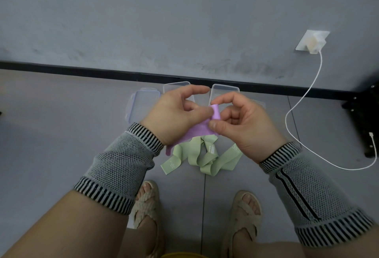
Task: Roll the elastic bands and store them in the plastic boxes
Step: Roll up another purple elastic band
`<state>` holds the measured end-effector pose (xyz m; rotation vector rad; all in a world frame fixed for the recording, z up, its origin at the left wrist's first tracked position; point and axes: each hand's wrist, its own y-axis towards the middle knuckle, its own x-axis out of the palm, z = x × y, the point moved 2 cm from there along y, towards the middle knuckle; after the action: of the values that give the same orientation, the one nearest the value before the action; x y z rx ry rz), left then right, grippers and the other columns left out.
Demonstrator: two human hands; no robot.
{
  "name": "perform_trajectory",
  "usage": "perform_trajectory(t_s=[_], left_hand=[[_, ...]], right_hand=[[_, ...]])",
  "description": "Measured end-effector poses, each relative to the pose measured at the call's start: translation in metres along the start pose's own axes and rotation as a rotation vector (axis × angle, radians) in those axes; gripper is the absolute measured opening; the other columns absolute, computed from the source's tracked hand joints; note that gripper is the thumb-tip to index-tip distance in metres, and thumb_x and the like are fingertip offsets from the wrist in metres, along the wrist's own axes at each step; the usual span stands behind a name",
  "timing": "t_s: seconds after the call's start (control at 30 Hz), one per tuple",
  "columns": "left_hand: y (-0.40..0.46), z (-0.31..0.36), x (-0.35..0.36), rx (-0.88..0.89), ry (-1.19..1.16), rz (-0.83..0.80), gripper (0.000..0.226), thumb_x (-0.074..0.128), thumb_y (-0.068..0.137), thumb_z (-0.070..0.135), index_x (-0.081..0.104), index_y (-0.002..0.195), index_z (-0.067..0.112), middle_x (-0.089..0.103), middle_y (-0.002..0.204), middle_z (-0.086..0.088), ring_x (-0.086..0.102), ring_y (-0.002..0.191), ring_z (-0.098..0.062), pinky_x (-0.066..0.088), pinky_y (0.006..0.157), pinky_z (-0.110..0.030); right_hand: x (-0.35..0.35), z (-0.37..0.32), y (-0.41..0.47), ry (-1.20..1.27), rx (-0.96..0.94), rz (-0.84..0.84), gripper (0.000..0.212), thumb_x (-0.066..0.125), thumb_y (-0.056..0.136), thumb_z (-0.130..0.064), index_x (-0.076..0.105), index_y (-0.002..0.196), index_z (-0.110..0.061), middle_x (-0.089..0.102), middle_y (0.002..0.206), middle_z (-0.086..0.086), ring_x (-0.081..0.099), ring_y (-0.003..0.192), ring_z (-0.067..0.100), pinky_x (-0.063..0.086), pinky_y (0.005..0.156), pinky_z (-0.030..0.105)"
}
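A purple elastic band (pixel 198 131) is held up between both hands, its top end curled over at the fingertips. My left hand (pixel 176 114) pinches it from the left and my right hand (pixel 242 122) from the right. Its loose tail hangs down behind my left wrist. A green elastic band (pixel 202 156) lies tangled on the floor just below the hands. Clear plastic boxes stand on the floor behind the hands: one with a purple-edged lid (pixel 141 103), one in the middle (pixel 176 86) and one to the right (pixel 224 89), all partly hidden.
A grey wall with a black skirting strip (pixel 82 71) runs behind the boxes. A white charger (pixel 312 42) is plugged into a wall socket, and its cable (pixel 295 139) loops across the floor at right. A black stand (pixel 365 114) is at far right. My sandalled feet (pixel 245 210) are below.
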<state>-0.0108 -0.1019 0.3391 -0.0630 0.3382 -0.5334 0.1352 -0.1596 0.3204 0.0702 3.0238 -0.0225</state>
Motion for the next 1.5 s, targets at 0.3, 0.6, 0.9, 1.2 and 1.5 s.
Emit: perform_trajectory(t_s=[0.3,0.6,0.9,1.2,1.5], left_hand=[[0.001,0.000,0.001,-0.037,-0.094,0.007,0.041,0.068,0.083,0.012,0.054,0.120,0.023,0.072,0.068,0.000,0.066,0.067,-0.038,0.054,0.063,-0.058],[-0.001,-0.005,-0.004,-0.015,-0.223,-0.112,0.039,0.060,0.087,0.006,0.052,0.123,0.019,0.070,0.065,-0.001,0.064,0.061,-0.015,0.054,0.062,-0.028],[-0.002,-0.008,-0.012,-0.040,-0.007,-0.156,0.031,0.058,0.089,0.009,0.054,0.115,0.024,0.064,0.066,-0.007,0.051,0.043,-0.008,0.040,0.039,-0.017],[-0.002,-0.003,-0.014,-0.033,-0.014,-0.100,0.045,0.066,0.082,0.004,0.055,0.117,0.031,0.066,0.062,0.002,0.042,0.041,-0.012,0.035,0.032,-0.019],[0.000,-0.002,0.005,-0.045,-0.020,0.070,0.042,0.074,0.077,0.019,0.057,0.116,0.023,0.068,0.073,-0.004,0.050,0.046,-0.009,0.037,0.034,-0.018]], right_hand=[[0.001,-0.002,-0.001,-0.136,-0.029,-0.033,0.046,0.082,0.068,-0.011,0.060,0.101,-0.035,0.060,0.071,0.004,0.055,0.063,0.011,0.050,0.065,0.026],[0.000,-0.005,-0.006,0.016,0.022,-0.185,0.063,0.078,0.066,-0.010,0.054,0.119,-0.033,0.064,0.064,-0.003,0.059,0.064,0.015,0.051,0.071,0.029],[-0.011,-0.005,-0.004,0.195,0.004,-0.143,0.054,0.073,0.063,-0.002,0.063,0.108,-0.030,0.062,0.066,0.000,0.058,0.064,0.013,0.051,0.067,0.021],[-0.009,-0.003,-0.004,-0.090,-0.013,-0.100,0.059,0.079,0.067,0.002,0.058,0.112,-0.029,0.061,0.064,-0.002,0.057,0.062,0.015,0.051,0.066,0.027],[0.005,-0.004,-0.004,-0.603,-0.118,0.026,0.045,0.078,0.070,-0.018,0.055,0.104,-0.036,0.055,0.059,-0.005,0.055,0.060,0.008,0.047,0.061,0.026]])
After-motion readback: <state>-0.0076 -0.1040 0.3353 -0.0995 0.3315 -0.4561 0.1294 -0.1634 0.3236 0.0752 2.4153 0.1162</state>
